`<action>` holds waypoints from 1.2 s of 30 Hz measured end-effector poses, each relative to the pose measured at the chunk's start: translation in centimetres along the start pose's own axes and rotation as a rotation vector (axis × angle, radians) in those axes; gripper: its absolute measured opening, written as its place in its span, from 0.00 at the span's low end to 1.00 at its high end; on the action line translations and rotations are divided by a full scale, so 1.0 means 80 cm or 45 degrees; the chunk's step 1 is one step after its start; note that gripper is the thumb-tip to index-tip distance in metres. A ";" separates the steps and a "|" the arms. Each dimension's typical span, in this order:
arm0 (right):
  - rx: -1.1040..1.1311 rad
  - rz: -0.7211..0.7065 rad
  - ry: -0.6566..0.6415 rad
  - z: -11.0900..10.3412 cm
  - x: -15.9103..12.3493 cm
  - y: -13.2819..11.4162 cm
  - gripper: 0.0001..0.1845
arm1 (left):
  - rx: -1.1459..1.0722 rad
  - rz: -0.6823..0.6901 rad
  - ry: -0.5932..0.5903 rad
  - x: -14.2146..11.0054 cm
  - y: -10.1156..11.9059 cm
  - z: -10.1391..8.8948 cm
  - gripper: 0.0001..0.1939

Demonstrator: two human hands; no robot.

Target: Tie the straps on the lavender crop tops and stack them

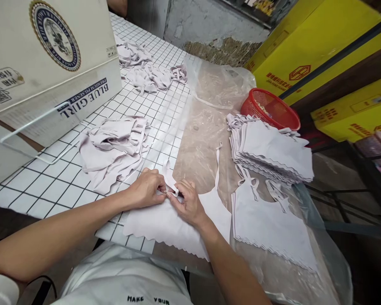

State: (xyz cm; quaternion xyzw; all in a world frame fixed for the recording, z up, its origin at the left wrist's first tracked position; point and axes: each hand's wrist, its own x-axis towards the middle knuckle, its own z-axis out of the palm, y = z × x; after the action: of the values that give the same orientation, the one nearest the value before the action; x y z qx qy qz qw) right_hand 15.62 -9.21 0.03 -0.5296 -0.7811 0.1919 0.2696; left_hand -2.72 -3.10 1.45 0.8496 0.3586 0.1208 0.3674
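A pale lilac fabric piece (pixel 165 224) with a scalloped lower edge lies flat at the near table edge. My left hand (pixel 147 188) and my right hand (pixel 187 203) meet over its top edge. Both pinch a thin strap (pixel 171 192) of the piece between closed fingertips. Another strap (pixel 218 169) of the same piece runs up over the clear plastic sheet (pixel 203 135). To the right lie a flat stack of the same pieces (pixel 273 224) and a taller fanned stack (pixel 273 152).
A loose heap of unsorted lilac pieces (pixel 114 144) lies on the white grid-pattern tabletop (pixel 51 186), with more heaps (pixel 149 72) farther back. A white cardboard box (pixel 51 55) stands at left. A red mesh basket (pixel 269 108) and yellow boxes (pixel 320 46) are at right.
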 end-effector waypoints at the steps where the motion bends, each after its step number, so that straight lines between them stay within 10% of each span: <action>1: -0.001 -0.002 -0.002 0.000 0.000 0.000 0.09 | 0.000 -0.005 -0.005 0.000 0.000 0.000 0.02; 33: -0.054 0.010 -0.034 -0.008 -0.003 0.003 0.09 | -0.020 0.034 -0.034 -0.002 -0.001 -0.003 0.05; 36: -0.074 0.035 0.155 -0.018 -0.002 0.003 0.05 | -0.043 0.030 -0.041 -0.003 -0.002 -0.005 0.05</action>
State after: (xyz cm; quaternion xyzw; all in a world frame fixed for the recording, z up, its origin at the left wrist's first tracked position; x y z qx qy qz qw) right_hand 16.74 -9.26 1.00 -0.5586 -0.7611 0.1401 0.2984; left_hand -3.11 -3.00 1.63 0.8493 0.3406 0.1176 0.3859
